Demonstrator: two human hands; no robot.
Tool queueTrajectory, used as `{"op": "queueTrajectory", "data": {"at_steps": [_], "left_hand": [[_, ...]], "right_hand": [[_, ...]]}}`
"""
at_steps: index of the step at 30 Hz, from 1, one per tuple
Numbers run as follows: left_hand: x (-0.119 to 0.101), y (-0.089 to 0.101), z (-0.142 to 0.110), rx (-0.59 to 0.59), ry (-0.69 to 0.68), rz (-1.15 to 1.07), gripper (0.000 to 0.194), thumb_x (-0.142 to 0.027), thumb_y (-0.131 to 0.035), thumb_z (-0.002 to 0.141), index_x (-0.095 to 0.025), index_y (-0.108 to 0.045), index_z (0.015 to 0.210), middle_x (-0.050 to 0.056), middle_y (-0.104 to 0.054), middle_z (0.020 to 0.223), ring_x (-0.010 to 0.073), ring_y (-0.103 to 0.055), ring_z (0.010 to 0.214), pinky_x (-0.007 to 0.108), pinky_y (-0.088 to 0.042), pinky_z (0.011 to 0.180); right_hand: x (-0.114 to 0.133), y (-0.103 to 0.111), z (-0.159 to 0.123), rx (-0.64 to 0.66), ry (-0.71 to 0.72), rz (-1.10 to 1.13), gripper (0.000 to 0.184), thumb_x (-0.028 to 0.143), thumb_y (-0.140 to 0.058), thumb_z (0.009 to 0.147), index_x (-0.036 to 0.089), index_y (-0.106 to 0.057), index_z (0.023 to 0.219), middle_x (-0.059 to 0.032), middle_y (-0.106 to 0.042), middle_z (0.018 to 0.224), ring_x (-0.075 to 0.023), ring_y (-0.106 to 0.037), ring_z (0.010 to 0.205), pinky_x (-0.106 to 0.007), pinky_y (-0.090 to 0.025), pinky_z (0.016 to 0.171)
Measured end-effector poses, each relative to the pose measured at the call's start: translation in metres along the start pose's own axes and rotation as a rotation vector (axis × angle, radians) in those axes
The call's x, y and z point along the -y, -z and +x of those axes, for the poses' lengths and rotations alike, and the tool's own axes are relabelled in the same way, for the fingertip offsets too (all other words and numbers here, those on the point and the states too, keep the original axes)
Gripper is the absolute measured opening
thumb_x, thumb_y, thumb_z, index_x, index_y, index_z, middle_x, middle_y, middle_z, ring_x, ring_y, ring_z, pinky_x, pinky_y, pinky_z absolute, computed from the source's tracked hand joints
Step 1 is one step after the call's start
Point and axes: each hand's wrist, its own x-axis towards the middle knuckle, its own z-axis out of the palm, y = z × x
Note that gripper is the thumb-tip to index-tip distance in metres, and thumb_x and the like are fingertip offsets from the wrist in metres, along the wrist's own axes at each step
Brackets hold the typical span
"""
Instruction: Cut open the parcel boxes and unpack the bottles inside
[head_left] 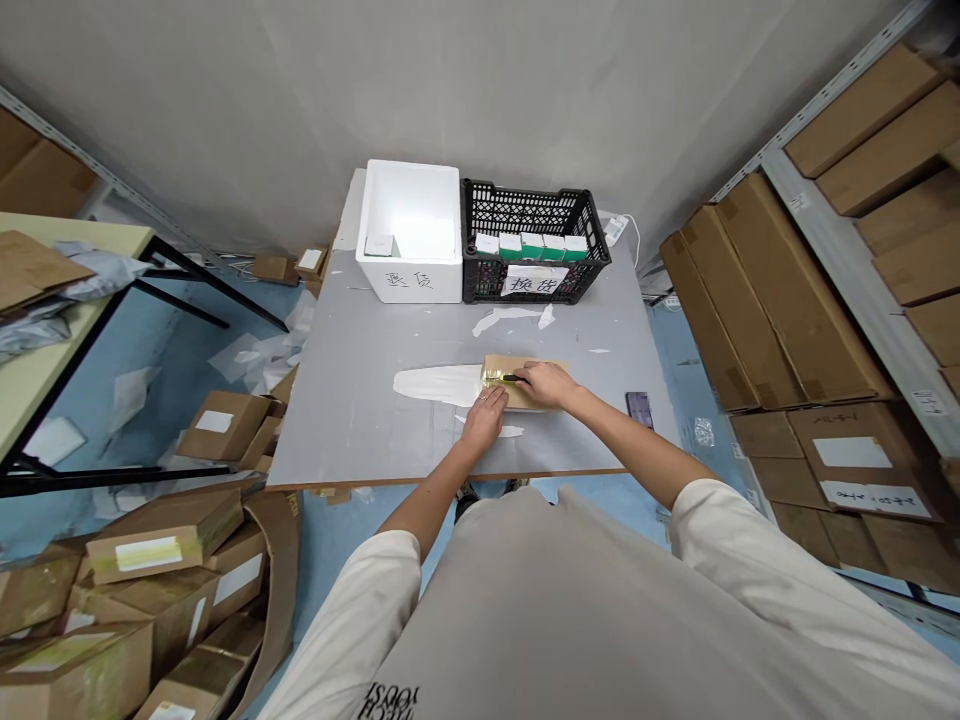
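Note:
A small brown cardboard box (519, 363) lies on the grey table (360, 420), with shiny yellowish tape (492, 372) across its left end. My right hand (549, 384) is closed around a yellow and black utility knife (511, 378), its front end at the tape. At the box's near left corner, my left hand (486, 416) holds the box with bent fingers. The box's right part is partly hidden under my right hand and wrist. A long white patch (435, 384) on the tabletop reaches the box's left side.
At the table's back stand a white foam box (412, 275) and a black plastic crate (480, 280) with several green and white boxes. A phone (639, 408) lies near the right edge. Cartons (165, 535) crowd the floor at left; shelving with cartons (795, 290) rises at right.

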Motion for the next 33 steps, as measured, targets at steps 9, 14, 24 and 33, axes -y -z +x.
{"op": "queueTrajectory", "data": {"at_steps": [9, 14, 24, 33], "left_hand": [[0.004, -0.004, -0.001, 0.010, 0.010, 0.008, 0.049, -0.007, -0.041, 0.096, -0.016, -0.057, 0.142, 0.015, -0.060, 0.149, 0.0256, -0.046, 0.148, 0.054, -0.039, 0.125], [0.005, -0.004, -0.002, 0.022, -0.002, 0.018, 0.049, -0.007, -0.040, 0.097, -0.016, -0.057, 0.142, 0.015, -0.059, 0.149, 0.0254, -0.046, 0.149, 0.053, -0.040, 0.125], [0.007, 0.000, -0.002, 0.046, -0.002, 0.010, 0.052, -0.008, -0.040, 0.097, -0.017, -0.054, 0.145, 0.014, -0.059, 0.150, 0.0255, -0.045, 0.150, 0.054, -0.041, 0.125], [0.008, -0.002, -0.003, 0.050, 0.004, 0.025, 0.050, -0.010, -0.039, 0.098, -0.016, -0.055, 0.145, 0.015, -0.058, 0.151, 0.0256, -0.044, 0.151, 0.053, -0.041, 0.125]], "right_hand": [[-0.003, -0.006, -0.003, 0.011, -0.017, 0.002, 0.036, 0.036, -0.042, 0.108, 0.020, -0.068, 0.128, -0.0134, -0.071, 0.120, -0.0259, -0.067, 0.109, -0.030, -0.045, 0.087], [-0.008, -0.005, -0.003, 0.002, 0.000, -0.003, 0.036, 0.036, -0.041, 0.108, 0.020, -0.068, 0.127, -0.0138, -0.071, 0.121, -0.0257, -0.067, 0.109, -0.030, -0.045, 0.088], [-0.010, -0.006, -0.003, 0.013, -0.032, 0.001, 0.035, 0.035, -0.044, 0.107, 0.020, -0.070, 0.126, -0.0154, -0.072, 0.122, -0.0278, -0.068, 0.110, -0.033, -0.047, 0.089], [-0.029, -0.006, -0.015, 0.026, -0.046, 0.018, 0.037, 0.036, -0.043, 0.106, 0.021, -0.073, 0.123, -0.0153, -0.073, 0.119, -0.0287, -0.068, 0.111, -0.035, -0.047, 0.091]]}}
